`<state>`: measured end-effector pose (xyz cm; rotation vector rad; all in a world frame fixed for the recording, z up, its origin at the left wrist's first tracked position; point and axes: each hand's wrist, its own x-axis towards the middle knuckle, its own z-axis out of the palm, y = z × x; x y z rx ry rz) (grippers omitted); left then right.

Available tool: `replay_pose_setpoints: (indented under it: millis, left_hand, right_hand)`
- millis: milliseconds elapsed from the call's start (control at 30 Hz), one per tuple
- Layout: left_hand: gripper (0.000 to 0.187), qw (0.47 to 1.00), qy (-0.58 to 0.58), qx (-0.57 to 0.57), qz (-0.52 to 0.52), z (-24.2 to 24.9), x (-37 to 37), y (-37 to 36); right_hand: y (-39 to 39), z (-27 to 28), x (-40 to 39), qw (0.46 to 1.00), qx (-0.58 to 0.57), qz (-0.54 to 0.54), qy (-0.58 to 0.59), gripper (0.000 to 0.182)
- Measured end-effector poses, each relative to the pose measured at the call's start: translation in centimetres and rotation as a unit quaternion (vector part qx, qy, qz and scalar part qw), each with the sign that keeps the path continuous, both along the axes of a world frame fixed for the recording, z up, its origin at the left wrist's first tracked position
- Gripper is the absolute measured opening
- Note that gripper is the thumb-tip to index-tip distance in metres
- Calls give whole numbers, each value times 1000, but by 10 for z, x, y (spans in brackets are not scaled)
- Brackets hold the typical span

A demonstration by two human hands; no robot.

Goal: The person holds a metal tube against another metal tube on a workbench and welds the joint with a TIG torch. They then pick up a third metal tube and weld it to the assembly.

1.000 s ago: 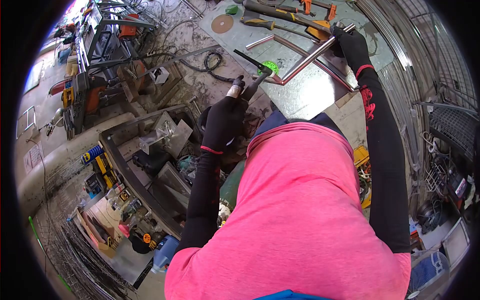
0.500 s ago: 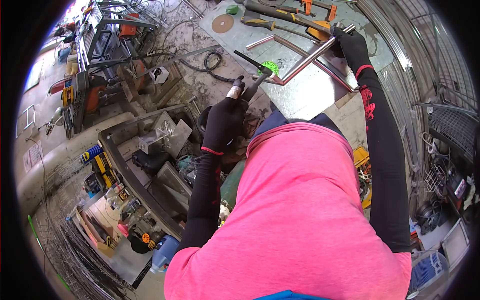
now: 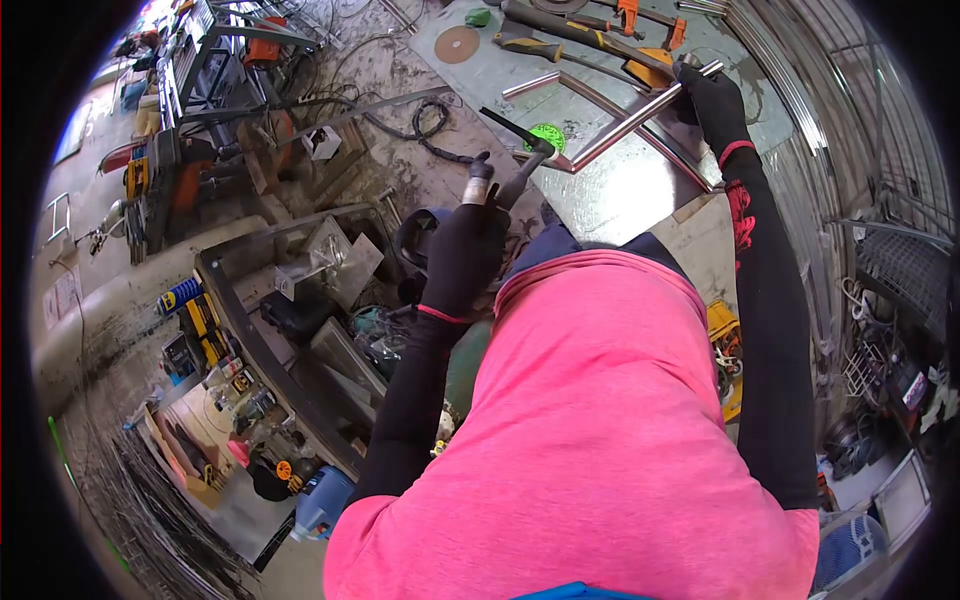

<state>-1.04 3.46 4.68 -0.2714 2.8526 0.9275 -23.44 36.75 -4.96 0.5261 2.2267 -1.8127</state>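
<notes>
My left hand [image 3: 465, 255], in a black glove, is closed around the handle of a TIG welding torch [image 3: 518, 182]. Its long black back cap [image 3: 508, 124] points up and left. The torch head is at the lower corner of a bent, shiny metal tube frame [image 3: 630, 122]; whether the tip touches the tube cannot be made out. Gripping the frame's upper right end is my right hand [image 3: 712, 108], also black-gloved, its fingers wrapped round the tube. A bright green round piece [image 3: 547, 138] lies just behind the torch head.
On the metal work surface [image 3: 630, 205] lie a tan disc [image 3: 457, 45], a yellow-and-black-handled tool [image 3: 525, 44] and orange clamps [image 3: 650, 65]. A cable [image 3: 430, 125] coils to the left. Below it stands a bin [image 3: 240, 300] of metal parts. Long metal tubes [image 3: 775, 75] run along the right.
The whole view has shifted slightly, so the table things appear a little farther right. Both hands keep their holds on the torch and tube frame.
</notes>
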Motion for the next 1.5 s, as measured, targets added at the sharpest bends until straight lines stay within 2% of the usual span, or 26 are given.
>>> replay_pose_setpoints:
  millis: [67, 100, 167, 200, 267, 300, 333, 400, 433, 467, 567, 667, 767, 800, 867, 933, 967, 1000, 1067, 1100, 1167, 1267, 1333, 1400, 1500]
  left_hand:
    - [70, 986, -40, 145, 66, -4, -2, -7]
    - [70, 986, -39, 149, 68, -18, 3, -14]
    - [53, 906, 17, 362, 218, -54, 21, -28]
    - [53, 904, 17, 366, 221, -52, 24, -29]
    - [47, 784, 14, 495, 374, -46, 35, -31]
    - [40, 757, 66, 532, 374, -58, 39, -33]
    - [40, 751, 68, 535, 380, -68, 45, -40]
    - [34, 708, 78, 602, 361, -82, 55, -54]
    - [18, 681, 84, 626, 370, -73, 55, -52]
    - [18, 675, 83, 630, 374, -75, 58, -53]
    - [19, 739, 90, 496, 446, -83, 58, -54]
    - [19, 742, 71, 501, 440, -106, 68, -65]
    - [20, 755, 59, 491, 430, -117, 68, -69]
    - [20, 754, 58, 494, 429, -128, 70, -74]
    - [20, 757, 57, 488, 431, -151, 74, -83]
    - [21, 759, 53, 491, 425, -143, 68, -82]
    - [22, 760, 50, 492, 421, -137, 63, -82]
    - [22, 762, 49, 492, 417, -129, 57, -80]
    - [26, 771, 83, 494, 393, -113, 45, -75]
    - [26, 774, 82, 493, 388, -108, 42, -76]
    - [45, 793, 50, 490, 359, -100, 35, -80]
    - [37, 814, 42, 474, 333, -83, 22, -76]
    - [38, 811, 28, 488, 323, -86, 20, -82]
    - [40, 807, 14, 502, 313, -89, 16, -85]
    - [40, 801, 15, 514, 308, -94, 15, -89]
  right_hand:
    - [-2, 3, 1, 1000, -6, -21, 16, 41]
    - [0, -1, 0, 999, 2, -20, 27, 39]
    - [2, 0, 3, 1000, -11, -22, 9, 37]
    - [4, 1, 4, 999, -28, -25, -7, 36]
    - [9, 5, 13, 999, -34, -12, -5, 34]
    - [13, 3, 18, 998, -56, -11, 5, 34]
    - [16, 5, 23, 997, -77, -10, 14, 35]
    - [25, 13, 35, 997, -79, 26, 6, 36]
    - [27, 14, 43, 995, -98, 9, 23, 36]
    - [29, 14, 52, 992, -116, -10, 40, 36]
    - [37, 15, 75, 990, -132, -17, 50, 35]
    - [42, 19, 103, 982, -175, -44, 50, 34]
    - [36, 34, 137, 956, -269, -113, 20, 30]
    - [44, 30, 148, 955, -289, -55, 21, 25]
    - [54, 11, 173, 931, -362, -47, 14, 28]
    - [44, 6, 206, 897, -384, -213, -55, 35]
    - [38, 9, 220, 881, -386, -261, -84, 33]
    - [51, -17, 237, 844, -496, -192, -71, 34]
    - [35, -19, 256, 837, -458, -282, -103, 35]
    - [30, -26, 262, 834, -461, -286, -101, 35]
    - [21, -41, 273, 817, -407, -383, -144, 33]
    - [14, -53, 282, 795, -438, -397, -136, 33]
    - [15, -59, 285, 779, -484, -379, -122, 33]
    - [16, -61, 287, 769, -559, -304, -61, 36]
    - [18, -57, 289, 770, -552, -319, -19, 38]
